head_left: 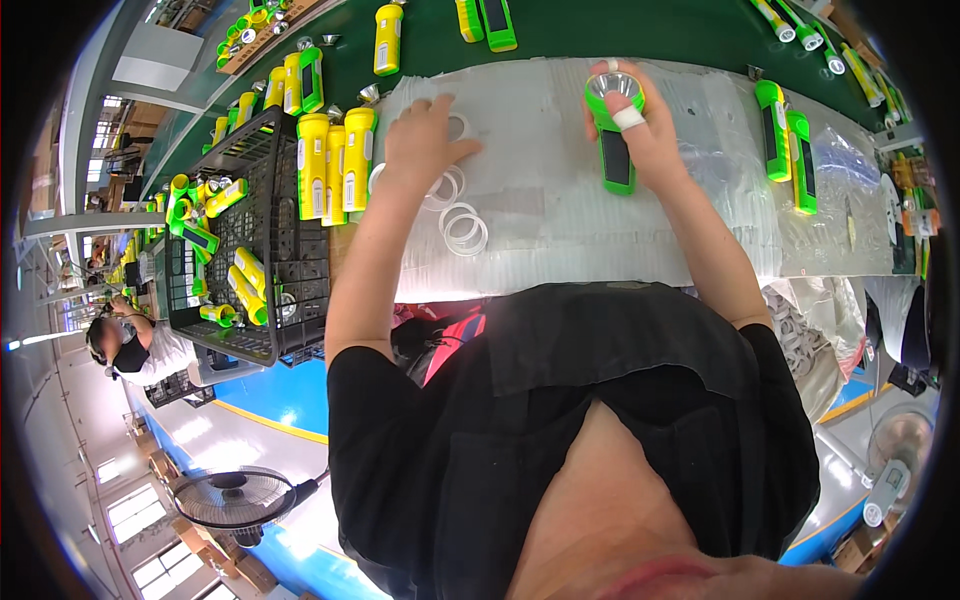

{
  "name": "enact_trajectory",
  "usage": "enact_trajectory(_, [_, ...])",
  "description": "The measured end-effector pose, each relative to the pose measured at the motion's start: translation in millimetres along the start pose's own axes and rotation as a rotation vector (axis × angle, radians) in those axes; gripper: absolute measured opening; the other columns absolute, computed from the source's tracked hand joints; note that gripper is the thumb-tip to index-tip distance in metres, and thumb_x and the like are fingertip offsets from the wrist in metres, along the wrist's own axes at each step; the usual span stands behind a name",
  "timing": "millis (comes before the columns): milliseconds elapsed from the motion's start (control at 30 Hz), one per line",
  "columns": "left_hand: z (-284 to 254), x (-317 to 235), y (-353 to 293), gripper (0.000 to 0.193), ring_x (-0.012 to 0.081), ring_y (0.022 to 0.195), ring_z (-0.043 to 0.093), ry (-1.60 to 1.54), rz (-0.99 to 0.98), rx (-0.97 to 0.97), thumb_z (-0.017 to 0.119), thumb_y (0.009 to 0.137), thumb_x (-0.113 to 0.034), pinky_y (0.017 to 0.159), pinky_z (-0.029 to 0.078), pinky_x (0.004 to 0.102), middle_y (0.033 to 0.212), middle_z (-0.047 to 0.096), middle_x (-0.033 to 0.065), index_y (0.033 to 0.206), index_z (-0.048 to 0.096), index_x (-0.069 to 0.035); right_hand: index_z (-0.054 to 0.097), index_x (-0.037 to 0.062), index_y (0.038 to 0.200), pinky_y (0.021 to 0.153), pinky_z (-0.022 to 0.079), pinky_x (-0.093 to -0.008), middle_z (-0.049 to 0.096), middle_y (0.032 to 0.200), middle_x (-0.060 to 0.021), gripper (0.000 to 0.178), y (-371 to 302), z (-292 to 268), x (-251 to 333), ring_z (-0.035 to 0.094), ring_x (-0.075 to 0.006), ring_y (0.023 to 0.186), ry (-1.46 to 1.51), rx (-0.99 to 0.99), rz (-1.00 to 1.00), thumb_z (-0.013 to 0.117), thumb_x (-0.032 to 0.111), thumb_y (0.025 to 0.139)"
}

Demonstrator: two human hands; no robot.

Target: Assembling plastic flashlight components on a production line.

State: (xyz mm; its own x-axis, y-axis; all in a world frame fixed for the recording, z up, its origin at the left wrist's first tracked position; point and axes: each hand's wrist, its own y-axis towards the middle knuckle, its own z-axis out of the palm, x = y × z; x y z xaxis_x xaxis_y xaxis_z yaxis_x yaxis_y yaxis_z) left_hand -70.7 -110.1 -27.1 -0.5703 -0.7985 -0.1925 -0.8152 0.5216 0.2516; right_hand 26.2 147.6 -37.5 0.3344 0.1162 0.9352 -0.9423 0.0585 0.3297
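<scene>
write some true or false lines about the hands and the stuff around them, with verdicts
1. The right hand holds a green torch. True.
2. The left hand holds a torch too. False: it is spread on the worktop among white rings.
3. A white wrap shows on the right hand. True.
4. The rings lie to the right of the held torch. False: they lie to its left.
5. The crate on the left is white. False: it is black.
6. A fan shows at the lower left of the picture. True.
</scene>
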Motion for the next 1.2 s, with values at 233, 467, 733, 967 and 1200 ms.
enact_trajectory(233, [2, -42, 15, 0.032, 0.0213, 0.081, 0.061, -0.775, 0.094, -0.182, 0.078, 0.079, -0.024, 0.065, 0.048, 0.0297, 0.099, 0.065, 0.0098, 0.104, 0.068, -0.006, 0.051, 0.0066, 0.123, 0.064, 0.047, -0.0299, 0.059, 0.088, -0.0062, 0.031, 2, 7, 2, 0.058, -0.0141, 0.071, 0.009, -0.037, 0.054, 0.055, 0.024, 0.097])
enact_trajectory(467, [-10, -102, 26, 0.025, 0.0205, 0.081, 0.063, -0.714, 0.389, -0.296, 0.082, 0.075, -0.020, 0.068, 0.053, 0.0306, 0.103, 0.062, 0.0101, 0.094, 0.075, -0.007, 0.050, 0.0044, 0.126, 0.067, 0.050, -0.0289, 0.061, 0.097, -0.0066, 0.037, -1, -2, -3, 0.060, -0.0132, 0.076, 0.067, 0.005, -0.022, 0.058, 0.019, 0.093])
enact_trajectory(733, [-29, -108, 33, 0.030, 0.0238, 0.084, 0.064, -0.616, 0.474, -0.192, 0.083, 0.073, -0.022, 0.071, 0.053, 0.0327, 0.102, 0.060, 0.0109, 0.097, 0.074, -0.008, 0.046, 0.0071, 0.138, 0.097, 0.046, -0.0319, 0.057, 0.125, -0.0092, 0.052, 2, -20, 20, 0.054, -0.0194, 0.117, -0.114, 0.089, -0.273, 0.063, 0.029, 0.094])
enact_trajectory(967, [-17, -133, 37, 0.041, 0.0280, 0.087, 0.065, -0.613, 0.618, -0.188, 0.086, 0.069, -0.022, 0.069, 0.052, 0.0359, 0.099, 0.064, 0.0094, 0.098, 0.061, -0.008, 0.062, 0.0027, 0.100, 0.079, 0.051, -0.0332, 0.066, 0.095, -0.0071, 0.031, 21, -82, 84, 0.064, -0.0183, 0.089, -0.800, 0.434, -0.350, 0.079, 0.015, 0.077])
enact_trajectory(1200, [-1, -150, 35, 0.044, 0.0207, 0.086, 0.067, -0.818, 0.421, 0.010, 0.086, 0.071, -0.014, 0.076, 0.054, 0.0320, 0.100, 0.069, 0.0056, 0.097, 0.051, -0.007, 0.061, 0.0019, 0.112, 0.069, 0.045, -0.0343, 0.053, 0.088, -0.0079, 0.042, 36, -67, 132, 0.054, -0.0228, 0.078, -1.063, 0.740, -0.139, 0.076, 0.018, 0.077])
